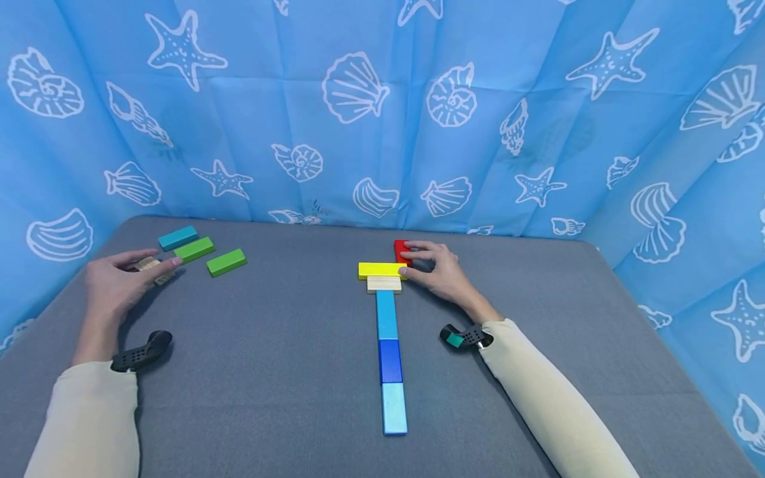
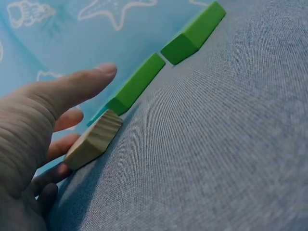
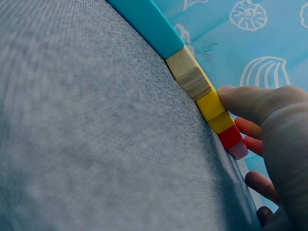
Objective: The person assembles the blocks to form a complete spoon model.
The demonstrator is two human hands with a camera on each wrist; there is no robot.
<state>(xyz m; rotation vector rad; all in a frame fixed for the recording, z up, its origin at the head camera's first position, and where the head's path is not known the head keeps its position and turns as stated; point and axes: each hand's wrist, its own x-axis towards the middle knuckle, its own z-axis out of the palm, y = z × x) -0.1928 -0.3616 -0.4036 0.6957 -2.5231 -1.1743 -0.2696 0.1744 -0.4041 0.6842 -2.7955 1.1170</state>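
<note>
In the head view my left hand (image 1: 122, 279) hovers over a plain wooden block (image 1: 163, 279). The left wrist view puts the fingers against the far side of this wooden block (image 2: 94, 139), with the thumb raised away from it. My right hand (image 1: 439, 272) reaches to the top of a line of blocks. Its fingertips touch a red block (image 1: 400, 247), while the thumb tip rests against the end of a yellow block (image 1: 379, 270). Below the yellow one lie another wooden block (image 1: 384, 285), a light blue block (image 1: 386, 315), a dark blue block (image 1: 391, 362) and a pale blue block (image 1: 394, 409).
Two green blocks (image 1: 227, 263) and a teal block (image 1: 178, 238) lie beyond the left hand on the grey cloth-covered table (image 1: 269, 372). A blue curtain (image 1: 251, 126) with white sea shapes hangs behind. Black wrist devices (image 1: 143, 352) sit at both cuffs.
</note>
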